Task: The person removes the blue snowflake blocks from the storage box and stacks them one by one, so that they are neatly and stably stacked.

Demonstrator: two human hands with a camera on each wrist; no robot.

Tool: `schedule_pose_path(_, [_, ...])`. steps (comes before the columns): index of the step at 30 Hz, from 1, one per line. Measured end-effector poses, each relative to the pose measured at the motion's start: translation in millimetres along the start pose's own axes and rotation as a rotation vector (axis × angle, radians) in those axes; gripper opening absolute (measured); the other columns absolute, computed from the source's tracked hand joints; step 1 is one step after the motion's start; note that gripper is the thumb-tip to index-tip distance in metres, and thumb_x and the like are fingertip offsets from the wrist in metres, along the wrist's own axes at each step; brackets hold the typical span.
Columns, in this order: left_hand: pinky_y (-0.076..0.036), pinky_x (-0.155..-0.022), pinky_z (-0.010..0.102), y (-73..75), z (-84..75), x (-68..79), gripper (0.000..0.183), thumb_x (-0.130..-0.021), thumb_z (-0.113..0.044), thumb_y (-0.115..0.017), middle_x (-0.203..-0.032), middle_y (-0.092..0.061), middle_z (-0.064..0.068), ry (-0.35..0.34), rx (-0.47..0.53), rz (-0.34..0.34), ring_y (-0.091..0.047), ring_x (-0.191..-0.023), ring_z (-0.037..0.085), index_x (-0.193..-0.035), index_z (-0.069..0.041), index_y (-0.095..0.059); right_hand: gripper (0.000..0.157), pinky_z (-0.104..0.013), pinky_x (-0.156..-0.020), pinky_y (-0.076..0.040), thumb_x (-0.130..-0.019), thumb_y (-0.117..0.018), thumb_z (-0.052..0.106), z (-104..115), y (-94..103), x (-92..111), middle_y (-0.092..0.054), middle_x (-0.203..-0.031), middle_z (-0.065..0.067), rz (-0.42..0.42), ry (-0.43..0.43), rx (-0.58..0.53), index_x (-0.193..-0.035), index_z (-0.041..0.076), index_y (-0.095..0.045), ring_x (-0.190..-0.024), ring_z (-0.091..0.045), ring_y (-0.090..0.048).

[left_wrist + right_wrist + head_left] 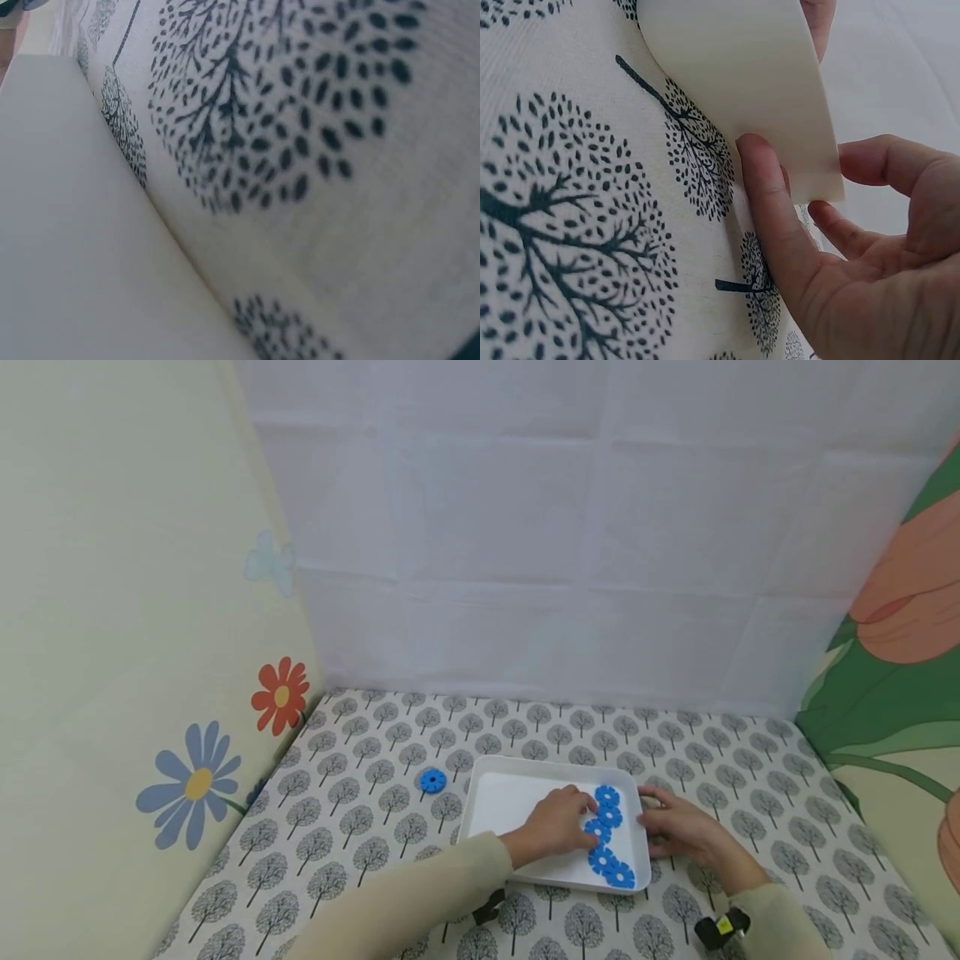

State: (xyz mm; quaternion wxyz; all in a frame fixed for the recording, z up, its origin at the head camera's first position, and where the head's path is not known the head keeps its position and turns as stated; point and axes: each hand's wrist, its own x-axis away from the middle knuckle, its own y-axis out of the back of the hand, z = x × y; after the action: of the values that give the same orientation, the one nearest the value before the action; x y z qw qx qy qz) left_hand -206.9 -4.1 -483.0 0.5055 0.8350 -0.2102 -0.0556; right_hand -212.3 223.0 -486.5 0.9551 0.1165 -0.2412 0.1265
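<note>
Discs [604, 838], blue, lie at three o'clock inside the white tray [491, 802], the left hand [555, 820] at them, whether pinching I cannot tell, the right hand [678, 828] spread against its outside.

I have the shallow white rectangular tray [497, 802] on the bench draped in tree-print cloth [405, 727]. In its right side, five flat blue notched discs [610, 815] run from far to near. To my left, outside the tray, one more flat blue notched disc [432, 781] lies on the cloth. The white fabric sheet [510, 527] hangs behind, at the far edge.
</note>
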Motion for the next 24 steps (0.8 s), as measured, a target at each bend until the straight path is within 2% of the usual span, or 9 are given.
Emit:
schedule_pose_path(9, [-0.049, -0.089, 0.028, -1.8, -3.2, -0.7, 0.04, -0.077, -0.038, -0.087, -0.107, -0.061, -0.007, -0.001, -0.033, 0.002, -0.056, -0.099, 0.011, -0.11, -0.022, -0.071, 0.068, -0.045, -0.076, -0.059, -0.095, -0.059, 0.007, 0.3, 0.5, 1.6, -0.059, -0.128, -0.026, 0.016, -0.002, -0.014, -0.156, 0.009, -0.03, -0.099, -0.031, -0.066])
schedule_pose_path(19, [-0.048, -0.083, 0.025, -2.7, -3.7, -2.2, 0.035, -0.076, -0.038, -0.087, -0.101, -0.058, -0.008, -0.01, -0.044, 0.005, -0.053, -0.091, 0.008, -0.104, -0.023, -0.072, 0.069, -0.046, -0.076, -0.06, -0.094, -0.06, 0.008, 0.7, -0.4, 2.5, -0.058, -0.129, -0.026, 0.007, 0.004, 0.007, -0.156, 0.009, -0.03, -0.098, -0.03, -0.066])
schedule_pose_path(24, [-0.048, -0.08, 0.024, -2.5, -4.5, -3.0, 0.034, -0.076, -0.037, -0.088, -0.1, -0.057, -0.008, 0.007, -0.039, 0.017, -0.052, -0.088, 0.008, -0.102, -0.022, -0.072, 0.069, -0.047, -0.077, -0.06, -0.094, -0.06, 0.008, 0.2, -0.5, 1.8, -0.058, -0.13, -0.026, 0.003, 0.005, 0.013, -0.156, 0.009, -0.031, -0.1, -0.03, -0.066])
